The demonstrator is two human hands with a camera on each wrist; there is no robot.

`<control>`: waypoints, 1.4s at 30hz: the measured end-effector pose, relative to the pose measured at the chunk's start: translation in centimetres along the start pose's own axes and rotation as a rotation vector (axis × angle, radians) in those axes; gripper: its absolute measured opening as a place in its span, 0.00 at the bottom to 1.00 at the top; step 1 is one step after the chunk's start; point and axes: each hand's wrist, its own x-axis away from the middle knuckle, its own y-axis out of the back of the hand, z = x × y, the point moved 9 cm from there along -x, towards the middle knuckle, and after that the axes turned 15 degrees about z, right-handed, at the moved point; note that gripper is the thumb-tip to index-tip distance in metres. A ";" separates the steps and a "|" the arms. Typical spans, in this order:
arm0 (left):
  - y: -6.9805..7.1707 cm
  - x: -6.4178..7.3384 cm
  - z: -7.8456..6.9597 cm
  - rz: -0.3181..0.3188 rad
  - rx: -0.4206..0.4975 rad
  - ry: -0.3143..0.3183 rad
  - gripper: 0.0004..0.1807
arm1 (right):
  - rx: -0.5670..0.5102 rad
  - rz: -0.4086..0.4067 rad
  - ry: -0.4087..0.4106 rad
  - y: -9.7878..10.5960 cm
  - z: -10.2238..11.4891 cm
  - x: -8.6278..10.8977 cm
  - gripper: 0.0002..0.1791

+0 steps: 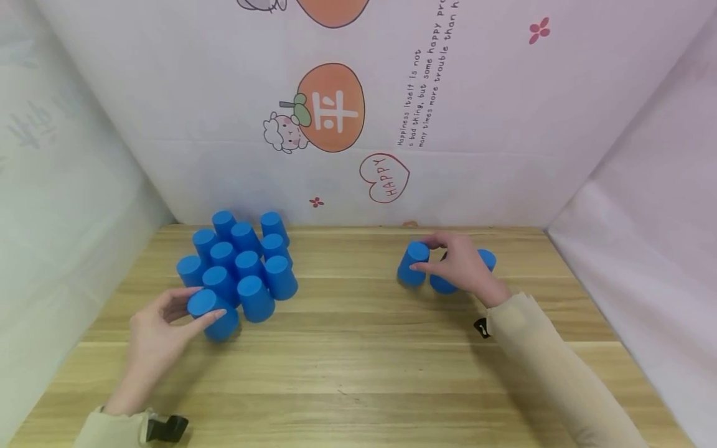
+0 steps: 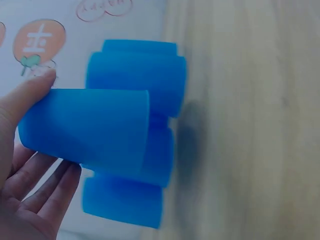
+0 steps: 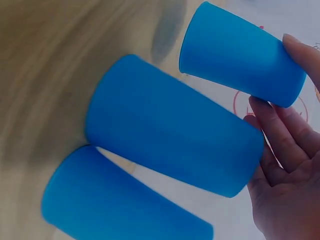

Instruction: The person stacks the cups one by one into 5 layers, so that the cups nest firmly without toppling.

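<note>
My left hand [image 1: 162, 323] grips an upside-down blue plastic cup [image 1: 223, 326] near its closed end, thumb on one side and fingers on the other. This cup is at the near-left corner of a group of similar blue cups [image 1: 256, 300]. In the left wrist view the held cup [image 2: 85, 130] overlaps several others behind it. Over on the right, my right hand [image 1: 459, 264] pinches another inverted blue cup [image 1: 412, 269]. Two more cups stand beside that hand, one [image 3: 170, 125] right next to the fingers and another [image 3: 120, 200] farther right, both partly covered in the head view.
The wooden table [image 1: 347, 367] runs between the two groups of cups. A white printed cloth [image 1: 476, 124] rises behind it, with white cloth on both sides. Black straps show at both beige sleeves [image 1: 551, 367].
</note>
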 end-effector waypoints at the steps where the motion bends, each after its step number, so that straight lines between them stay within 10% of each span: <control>1: 0.2 0.1 -0.4 -0.011 -0.001 0.000 0.33 | 0.012 -0.002 0.004 -0.1 -0.1 0.1 0.33; 6: 0.4 0.5 -2.7 -0.042 0.037 -0.037 0.32 | 0.032 0.003 0.002 -0.5 -0.8 0.2 0.31; 17: -2.5 0.2 -7.7 -0.016 0.041 -0.325 0.29 | 0.029 0.030 -0.009 -1.0 -1.9 0.2 0.33; 42: -11.9 -5.5 -11.6 0.191 0.229 -0.393 0.32 | -0.003 0.079 -0.054 -0.9 -2.1 0.3 0.33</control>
